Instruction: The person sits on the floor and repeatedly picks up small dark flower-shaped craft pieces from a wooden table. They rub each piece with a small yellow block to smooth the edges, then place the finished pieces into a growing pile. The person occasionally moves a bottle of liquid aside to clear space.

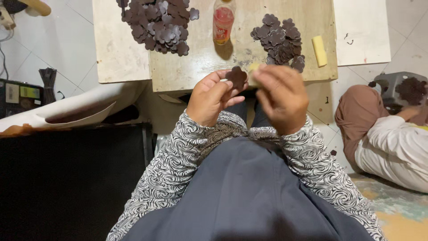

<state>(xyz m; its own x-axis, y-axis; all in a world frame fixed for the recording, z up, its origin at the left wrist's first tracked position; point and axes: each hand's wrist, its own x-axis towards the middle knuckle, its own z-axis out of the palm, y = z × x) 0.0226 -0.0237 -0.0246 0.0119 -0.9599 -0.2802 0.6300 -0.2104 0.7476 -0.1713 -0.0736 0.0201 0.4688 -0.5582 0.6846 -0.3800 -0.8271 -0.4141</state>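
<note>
A: Report finger state, centre of frame.

B: The left hand (210,99) has thumb and fingertips closed on the edge of a dark brown flower-shaped flat cut-out (236,77), face up toward the camera, probably to expose it for working. The right hand (280,98) has its fingers curled together around a small pale yellow block (253,71), which touches the cut-out's right edge.

A: Reason for the raised position?

B: Judged: both hands work above the lap, just short of the board, so finished and unfinished pieces stay within reach.

A: Surface?

B: A worn pale wooden board (196,67) at top centre. It carries a large heap of matching brown cut-outs (157,24) at upper left, a smaller heap (281,40) at upper right, a plastic bottle of red liquid (223,20) between them, and a second yellow block (319,51) beside the smaller heap.

A: Room?

B: White tiled floor (67,40). Another person (388,138) sits at the right edge.
</note>
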